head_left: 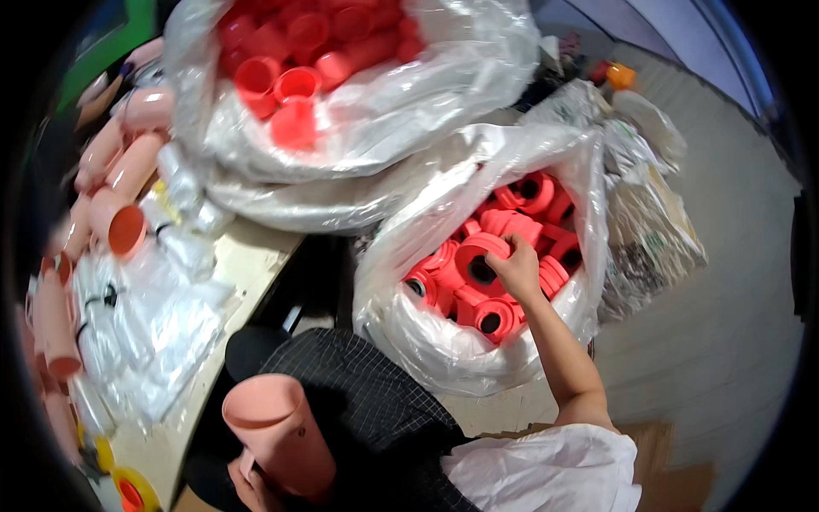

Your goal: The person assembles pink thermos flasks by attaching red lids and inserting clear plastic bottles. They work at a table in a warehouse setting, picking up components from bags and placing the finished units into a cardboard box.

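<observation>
Low in the view, my left hand is closed round the handle of a pink plastic jug, which stands tilted with its open top showing over my lap. My right hand reaches into an open clear plastic bag and pinches the rim of a red round lid. Around it in the bag lie several more red lids, some with dark round openings underneath. My right fingertips are partly hidden behind the lid.
A larger plastic bag full of red cups stands at the far side. On the table to the left lie pink jugs and clear plastic bags. A yellow tape roll sits at its near end. Crumpled packaging lies at right.
</observation>
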Motion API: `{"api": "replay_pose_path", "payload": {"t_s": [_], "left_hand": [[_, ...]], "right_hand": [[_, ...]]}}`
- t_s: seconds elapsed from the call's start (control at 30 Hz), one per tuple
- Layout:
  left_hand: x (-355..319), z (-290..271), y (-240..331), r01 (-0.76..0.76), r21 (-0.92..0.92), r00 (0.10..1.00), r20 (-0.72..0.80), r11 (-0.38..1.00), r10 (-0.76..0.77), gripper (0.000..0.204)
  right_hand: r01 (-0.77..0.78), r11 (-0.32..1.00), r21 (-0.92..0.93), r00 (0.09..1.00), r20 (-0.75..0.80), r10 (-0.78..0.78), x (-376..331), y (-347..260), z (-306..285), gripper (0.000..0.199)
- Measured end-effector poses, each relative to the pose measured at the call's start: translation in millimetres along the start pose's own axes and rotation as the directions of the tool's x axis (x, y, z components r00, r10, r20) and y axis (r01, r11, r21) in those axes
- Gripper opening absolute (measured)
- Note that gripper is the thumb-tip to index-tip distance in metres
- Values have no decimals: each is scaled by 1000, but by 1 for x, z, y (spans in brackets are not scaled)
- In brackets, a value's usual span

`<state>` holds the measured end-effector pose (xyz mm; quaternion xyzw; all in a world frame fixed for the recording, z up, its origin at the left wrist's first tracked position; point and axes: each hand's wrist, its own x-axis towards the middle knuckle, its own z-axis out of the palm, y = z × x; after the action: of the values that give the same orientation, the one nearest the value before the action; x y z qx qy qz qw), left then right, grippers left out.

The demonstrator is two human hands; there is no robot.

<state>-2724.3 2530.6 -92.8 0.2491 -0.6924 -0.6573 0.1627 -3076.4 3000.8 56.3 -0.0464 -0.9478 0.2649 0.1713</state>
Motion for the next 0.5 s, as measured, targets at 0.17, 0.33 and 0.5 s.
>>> {"api": "replay_pose_path", "payload": {"t_s": [0.17, 0.33, 0.5], "left_hand": [[-4, 27, 59, 213, -4, 977, 17, 977, -212, 38], [-14, 21, 65, 16, -38, 991, 134, 999, -10, 27], [-34, 11, 58, 112, -215, 994, 22, 970, -110, 25]], "right_hand": [[88, 786, 612, 790, 438, -429, -59, -135, 58, 37], [506, 275, 817, 193, 204, -960, -141, -227, 128, 59], [476, 179, 861, 53, 175, -983, -151, -229, 125, 59]]}}
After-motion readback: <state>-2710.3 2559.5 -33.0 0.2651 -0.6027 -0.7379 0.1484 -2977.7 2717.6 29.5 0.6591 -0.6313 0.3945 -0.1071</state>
